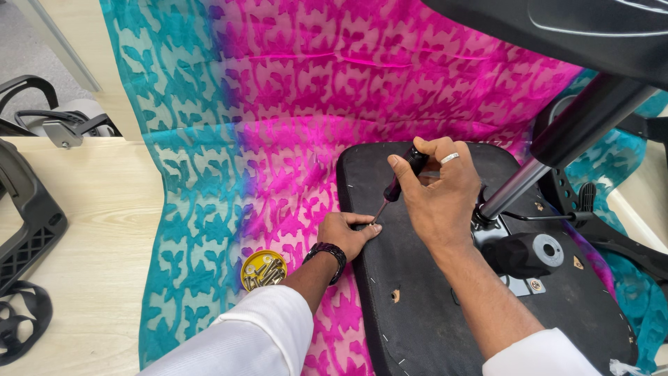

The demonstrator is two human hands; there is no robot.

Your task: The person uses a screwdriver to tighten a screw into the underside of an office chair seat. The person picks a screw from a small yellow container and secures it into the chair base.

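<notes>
On pink-teal cloth [278, 104], upturned black seat base [417, 306], black-handled screwdriver [400, 181] at its edge

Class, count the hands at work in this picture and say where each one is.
2. The left hand rests on the edge of the upturned chair seat; the right hand grips a screwdriver just above it. None looks hidden.

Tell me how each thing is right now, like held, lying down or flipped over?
Screwdriver: held in right hand, tip down at seat edge.
Left hand: resting at the tip.
Chair seat: flipped underside up.
Yellow lid: open, holding screws.
Patterned cloth: spread flat.
Gas cylinder: tilted, attached.
</notes>
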